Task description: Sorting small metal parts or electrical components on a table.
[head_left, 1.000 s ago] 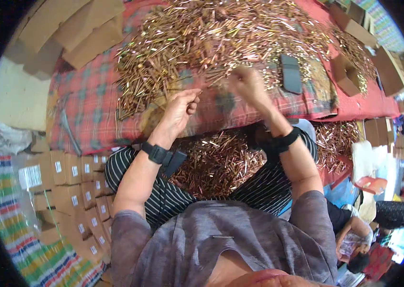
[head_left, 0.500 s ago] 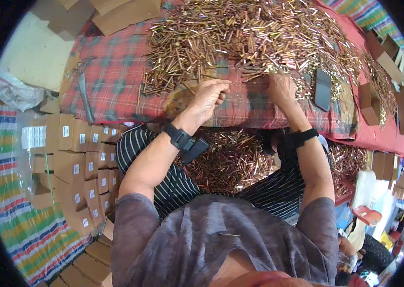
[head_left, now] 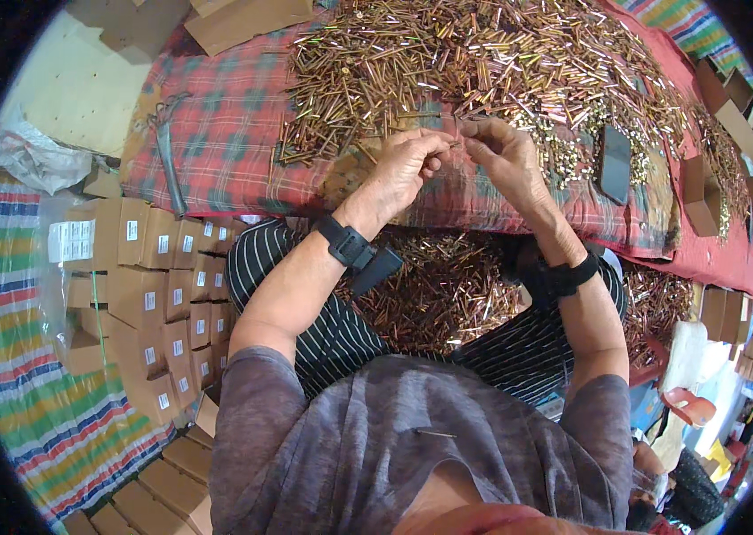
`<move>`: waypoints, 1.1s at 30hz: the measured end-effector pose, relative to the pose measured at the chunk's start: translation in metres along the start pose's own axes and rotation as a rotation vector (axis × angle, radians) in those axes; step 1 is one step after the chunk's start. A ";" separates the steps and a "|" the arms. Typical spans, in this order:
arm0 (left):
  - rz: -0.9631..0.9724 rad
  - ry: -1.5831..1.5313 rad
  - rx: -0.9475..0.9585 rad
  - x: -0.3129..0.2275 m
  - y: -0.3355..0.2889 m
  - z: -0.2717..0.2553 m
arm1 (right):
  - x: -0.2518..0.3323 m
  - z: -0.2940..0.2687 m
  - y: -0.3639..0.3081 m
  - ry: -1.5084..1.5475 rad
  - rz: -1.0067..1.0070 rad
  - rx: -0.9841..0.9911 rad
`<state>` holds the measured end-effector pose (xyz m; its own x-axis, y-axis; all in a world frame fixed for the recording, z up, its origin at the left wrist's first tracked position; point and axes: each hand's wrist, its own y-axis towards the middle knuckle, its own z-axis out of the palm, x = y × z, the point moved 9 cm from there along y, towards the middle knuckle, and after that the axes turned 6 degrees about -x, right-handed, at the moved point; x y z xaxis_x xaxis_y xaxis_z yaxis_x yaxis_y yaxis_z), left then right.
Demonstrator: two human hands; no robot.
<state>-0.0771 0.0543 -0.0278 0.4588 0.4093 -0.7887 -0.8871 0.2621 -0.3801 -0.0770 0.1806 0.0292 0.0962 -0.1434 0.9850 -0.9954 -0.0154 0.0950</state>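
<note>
My left hand (head_left: 405, 168) is closed in a pinch, with the small end of a thin metal bolt (head_left: 455, 144) showing at its fingertips. Right beside it, the thumb and forefinger of my right hand (head_left: 508, 160) come together at that bolt's end; what they pinch is too small to make out. Past both hands spreads a big heap of long brass-coloured bolts (head_left: 448, 62) on a red plaid cloth (head_left: 225, 134). Small shiny gold nuts (head_left: 564, 147) lie in a pile next to my right hand.
A dark phone (head_left: 614, 165) rests among the nuts. On the cloth's left lies a hammer-like metal tool (head_left: 166, 165). Stacked brown cartons (head_left: 140, 299) stand at left, open cartons (head_left: 702, 192) at right. More bolts (head_left: 434, 285) are heaped between my knees.
My right hand has left the nut pile and moved left to meet my left hand's fingertips. My left hand has shifted slightly up and to the right, still pinching.
</note>
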 end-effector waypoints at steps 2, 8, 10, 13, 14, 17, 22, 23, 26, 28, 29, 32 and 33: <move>0.008 -0.006 0.007 -0.001 0.000 0.000 | 0.005 0.003 -0.003 -0.060 -0.084 0.022; 0.047 0.011 0.032 -0.010 -0.004 0.000 | 0.004 0.008 -0.008 -0.023 -0.050 0.044; 0.056 0.022 0.056 -0.012 -0.006 0.001 | 0.013 0.008 -0.009 -0.146 -0.109 0.042; 0.088 0.062 0.078 -0.014 -0.008 0.002 | 0.033 0.011 -0.012 -0.450 -0.156 0.040; 0.103 0.098 0.078 -0.014 -0.009 0.002 | 0.034 0.011 -0.013 -0.632 -0.145 0.038; 0.116 0.150 0.081 -0.008 -0.010 0.004 | 0.010 0.009 -0.008 -0.441 -0.138 0.024; 0.108 0.179 0.068 -0.003 -0.010 0.001 | 0.000 0.010 -0.012 -0.406 -0.041 0.030; 0.120 0.177 0.082 -0.003 -0.009 -0.001 | 0.010 0.011 -0.014 -0.473 -0.098 -0.003; 0.178 0.228 0.111 -0.007 -0.013 0.006 | 0.008 0.008 -0.016 -0.581 -0.033 -0.005; 0.225 0.280 0.123 -0.010 -0.014 0.009 | -0.003 0.007 -0.016 -0.475 0.066 0.048; 0.197 0.265 0.129 -0.008 -0.013 0.007 | -0.012 0.009 -0.017 -0.366 0.162 0.103; 0.161 0.212 0.126 -0.012 -0.014 0.007 | 0.030 0.010 -0.024 -0.403 -0.326 -0.085; 0.155 0.173 0.117 -0.013 -0.014 0.007 | 0.030 0.008 -0.024 -0.403 -0.325 -0.085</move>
<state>-0.0705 0.0515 -0.0087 0.2929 0.2993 -0.9081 -0.9296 0.3113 -0.1972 -0.0504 0.1686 0.0552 0.3760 -0.5147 0.7705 -0.9092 -0.0442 0.4141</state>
